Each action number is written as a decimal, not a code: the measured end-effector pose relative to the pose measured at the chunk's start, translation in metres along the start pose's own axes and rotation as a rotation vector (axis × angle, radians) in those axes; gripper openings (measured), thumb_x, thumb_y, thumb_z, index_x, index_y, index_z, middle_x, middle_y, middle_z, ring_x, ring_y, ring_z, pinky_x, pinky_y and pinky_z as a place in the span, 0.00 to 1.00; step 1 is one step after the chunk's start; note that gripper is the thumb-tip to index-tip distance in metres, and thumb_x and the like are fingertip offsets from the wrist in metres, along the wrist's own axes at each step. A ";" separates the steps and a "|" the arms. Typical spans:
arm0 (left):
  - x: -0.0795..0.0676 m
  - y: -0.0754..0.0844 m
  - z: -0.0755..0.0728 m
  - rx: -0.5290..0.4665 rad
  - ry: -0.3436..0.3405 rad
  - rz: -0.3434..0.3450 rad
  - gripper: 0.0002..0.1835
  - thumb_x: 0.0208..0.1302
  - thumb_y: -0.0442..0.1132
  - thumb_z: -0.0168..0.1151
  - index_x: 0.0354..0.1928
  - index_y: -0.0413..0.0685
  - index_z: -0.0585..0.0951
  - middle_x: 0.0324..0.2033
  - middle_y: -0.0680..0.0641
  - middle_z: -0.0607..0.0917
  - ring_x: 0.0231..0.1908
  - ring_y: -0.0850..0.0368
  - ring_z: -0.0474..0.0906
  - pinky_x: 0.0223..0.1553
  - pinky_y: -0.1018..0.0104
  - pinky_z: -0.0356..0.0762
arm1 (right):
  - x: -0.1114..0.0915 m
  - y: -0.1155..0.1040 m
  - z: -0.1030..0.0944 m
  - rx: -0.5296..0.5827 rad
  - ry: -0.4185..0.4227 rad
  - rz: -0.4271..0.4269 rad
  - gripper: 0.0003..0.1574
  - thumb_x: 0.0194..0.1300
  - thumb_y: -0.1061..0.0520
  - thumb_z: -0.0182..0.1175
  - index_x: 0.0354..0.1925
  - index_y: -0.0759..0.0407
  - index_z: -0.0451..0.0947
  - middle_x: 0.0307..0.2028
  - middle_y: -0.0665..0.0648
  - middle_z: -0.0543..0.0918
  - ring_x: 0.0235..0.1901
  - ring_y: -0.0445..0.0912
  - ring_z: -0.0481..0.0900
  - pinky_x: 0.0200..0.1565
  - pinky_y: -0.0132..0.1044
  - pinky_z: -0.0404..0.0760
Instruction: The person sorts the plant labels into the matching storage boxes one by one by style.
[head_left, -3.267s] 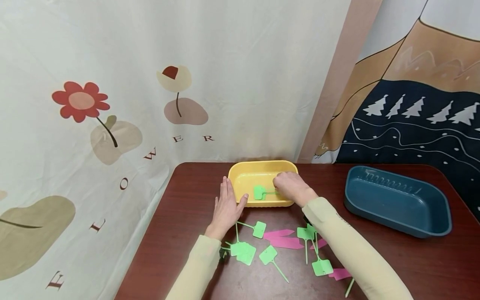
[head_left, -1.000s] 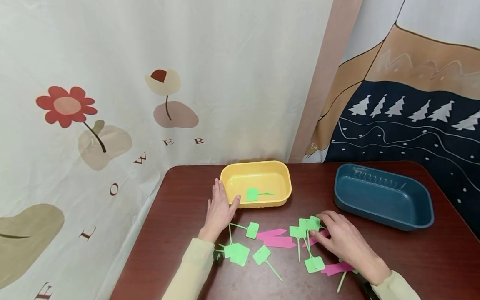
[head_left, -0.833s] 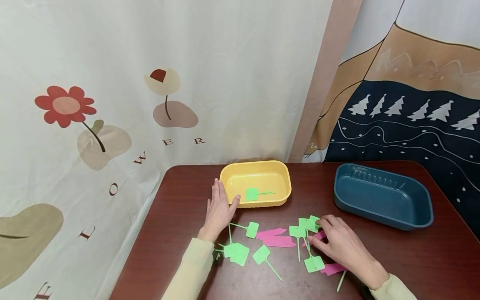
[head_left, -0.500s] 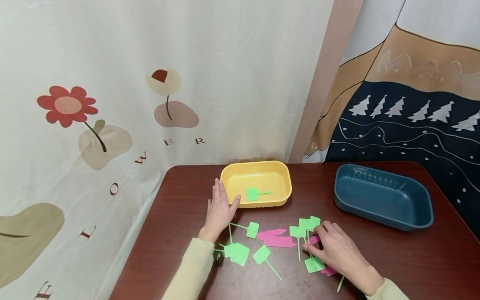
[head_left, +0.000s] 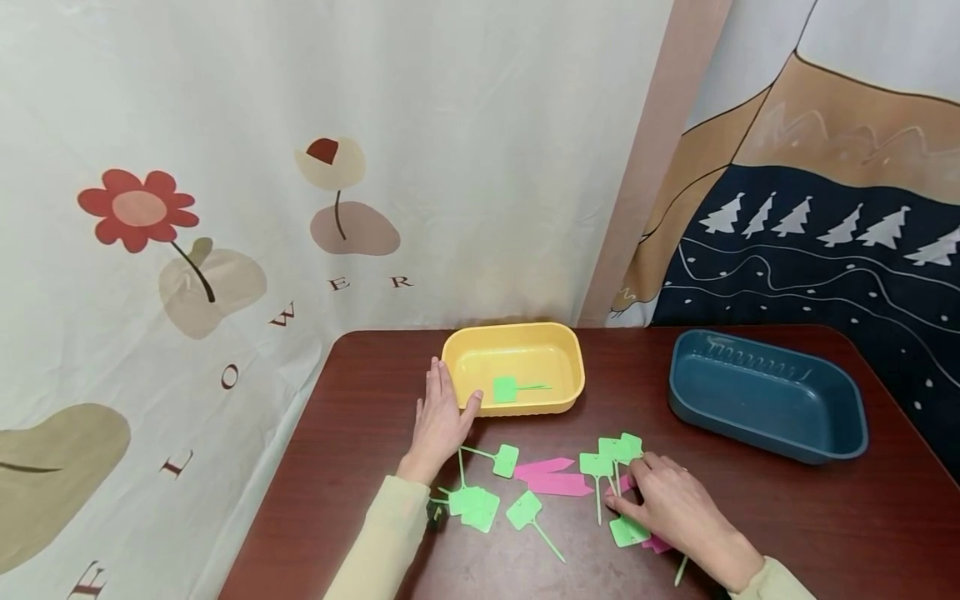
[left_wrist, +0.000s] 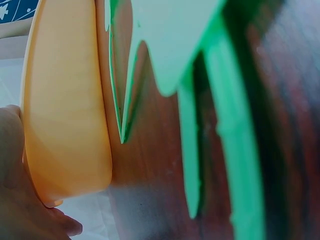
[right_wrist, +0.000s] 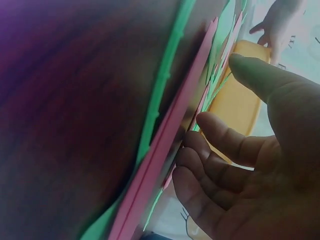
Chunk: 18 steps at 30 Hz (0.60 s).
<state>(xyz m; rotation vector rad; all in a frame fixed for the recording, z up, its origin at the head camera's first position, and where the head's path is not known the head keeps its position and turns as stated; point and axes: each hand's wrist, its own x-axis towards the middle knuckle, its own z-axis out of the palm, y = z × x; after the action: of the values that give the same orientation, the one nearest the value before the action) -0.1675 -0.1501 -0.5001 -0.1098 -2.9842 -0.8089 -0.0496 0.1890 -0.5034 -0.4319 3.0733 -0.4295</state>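
My left hand (head_left: 438, 425) rests with fairly straight fingers along the left end of the yellow basin (head_left: 517, 410), thumb at its front rim. One or more green plant labels (head_left: 505, 389) with thin stems lie inside that basin. Over the right-hand cluster of labels, my right hand (head_left: 678, 504) reaches down, its fingers bent and its thumb apart from them, as the right wrist view shows. Near its fingertips are green plant labels (head_left: 628, 531) and a pink pointed strip (head_left: 619, 485); the hand partly hides others.
Several more green labels (head_left: 480, 508) lie in front of the left hand, and one (head_left: 524, 510) lies mid-table. Two pink pointed strips (head_left: 558, 484) lie between the groups. A blue basin (head_left: 765, 442) stands at the right of the brown table (head_left: 390, 367), with a patterned curtain (head_left: 465, 167) behind.
My right hand has left the yellow basin, where a green label now lies released, and come back over the right-hand labels, shifting slightly left and down. The left hand stays at the basin.
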 end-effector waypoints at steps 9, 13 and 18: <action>0.000 0.000 0.001 0.016 0.005 0.001 0.51 0.77 0.62 0.50 0.81 0.31 0.43 0.82 0.37 0.42 0.80 0.36 0.44 0.70 0.27 0.53 | -0.001 0.003 0.003 -0.017 0.112 -0.082 0.25 0.55 0.51 0.76 0.19 0.47 0.67 0.22 0.46 0.64 0.24 0.42 0.64 0.28 0.37 0.69; 0.000 0.000 0.000 0.020 0.002 -0.002 0.51 0.77 0.62 0.50 0.81 0.31 0.43 0.82 0.36 0.42 0.80 0.36 0.44 0.70 0.27 0.52 | -0.002 0.005 0.003 0.008 0.117 -0.087 0.27 0.54 0.55 0.75 0.17 0.47 0.65 0.22 0.45 0.63 0.23 0.41 0.63 0.26 0.36 0.68; 0.000 0.000 0.001 0.026 0.005 -0.002 0.51 0.77 0.62 0.50 0.81 0.31 0.43 0.82 0.36 0.43 0.79 0.36 0.44 0.70 0.27 0.52 | -0.002 0.007 -0.001 0.043 0.061 -0.056 0.26 0.57 0.58 0.74 0.16 0.46 0.66 0.21 0.45 0.64 0.22 0.40 0.64 0.26 0.36 0.67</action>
<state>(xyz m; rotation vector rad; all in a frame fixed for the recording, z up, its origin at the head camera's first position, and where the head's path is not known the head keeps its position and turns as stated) -0.1678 -0.1494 -0.5005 -0.1034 -2.9893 -0.7692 -0.0497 0.1961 -0.5043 -0.5138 3.1102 -0.5193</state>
